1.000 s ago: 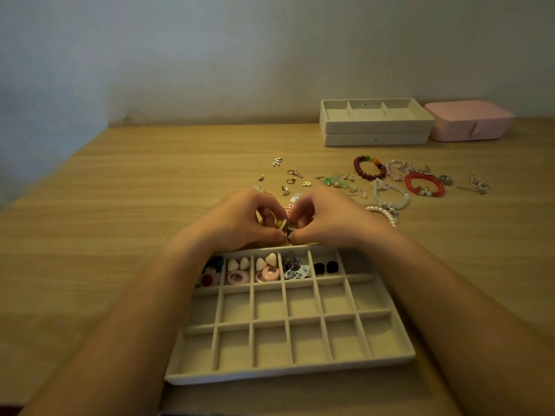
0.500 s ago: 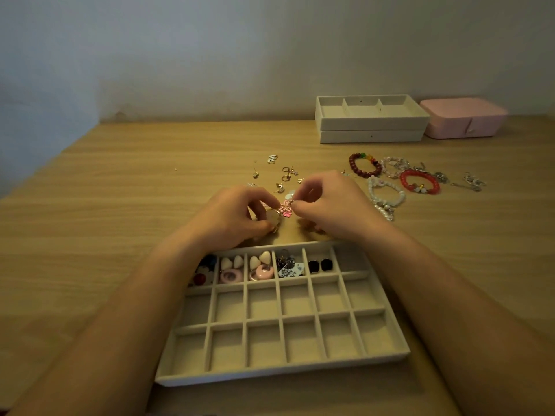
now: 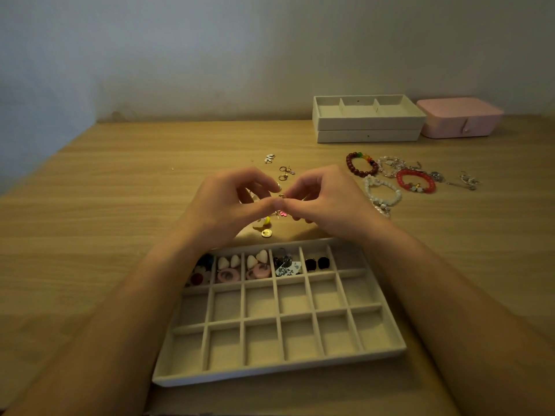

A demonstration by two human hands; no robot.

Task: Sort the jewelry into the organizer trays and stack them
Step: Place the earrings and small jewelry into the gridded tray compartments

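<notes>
A beige grid tray (image 3: 279,364) lies near me; its far row holds earrings, among them cream hearts (image 3: 228,261) and black studs (image 3: 317,263). Just beyond the tray my left hand (image 3: 231,205) and my right hand (image 3: 326,199) meet fingertip to fingertip and pinch a small dangling earring with pink flower charms (image 3: 282,213) between them. A yellow piece and a gold coin charm (image 3: 266,233) lie on the table under the hands. Loose gold earrings (image 3: 283,172) lie farther back.
Two stacked beige trays (image 3: 368,121) and a pink jewelry box (image 3: 459,117) stand by the wall at back right. Several bead bracelets, one dark red (image 3: 362,163), one bright red (image 3: 416,181) and one white (image 3: 383,192), lie right of my hands.
Both hands rose from the table above the tray's far edge and now hold the small earring up between their fingertips. A gold charm now shows on the table below.
</notes>
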